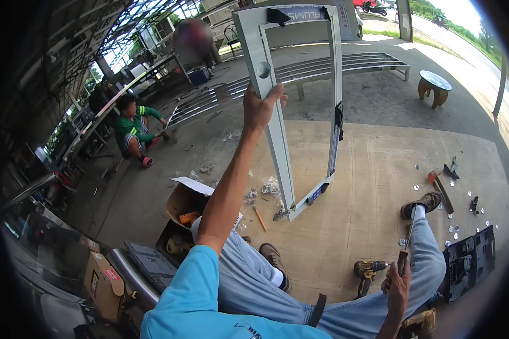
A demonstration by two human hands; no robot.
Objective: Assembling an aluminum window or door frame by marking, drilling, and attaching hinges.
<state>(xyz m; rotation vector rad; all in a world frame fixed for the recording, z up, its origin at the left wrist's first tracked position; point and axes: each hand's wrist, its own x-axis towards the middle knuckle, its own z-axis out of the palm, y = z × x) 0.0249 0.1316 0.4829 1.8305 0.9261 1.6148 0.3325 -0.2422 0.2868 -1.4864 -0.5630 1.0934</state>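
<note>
A tall white metal frame (281, 152) stands upright in front of me, its lower end on the board. The round hole in its left upright is just above my left hand (259, 108), which is wrapped round that upright. Black tape and printed film cling to the frame's top, right and bottom bars. At the lower right, my right hand (398, 287) is closed on a screwdriver (402, 261) with an orange-brown handle. Its thin shaft points up, over my jeans near the right shin. A yellow-and-black cordless drill (366, 274) stands just left of that hand.
A tan board (373, 175) covers the floor, bearing a hammer (442, 191), a pencil (259, 218), bagged hardware (270, 185) and scattered round discs. An open tool case (470, 265) lies right; cardboard boxes (103, 285) stand left. A person in green (132, 125) squats by a long metal rack (350, 63).
</note>
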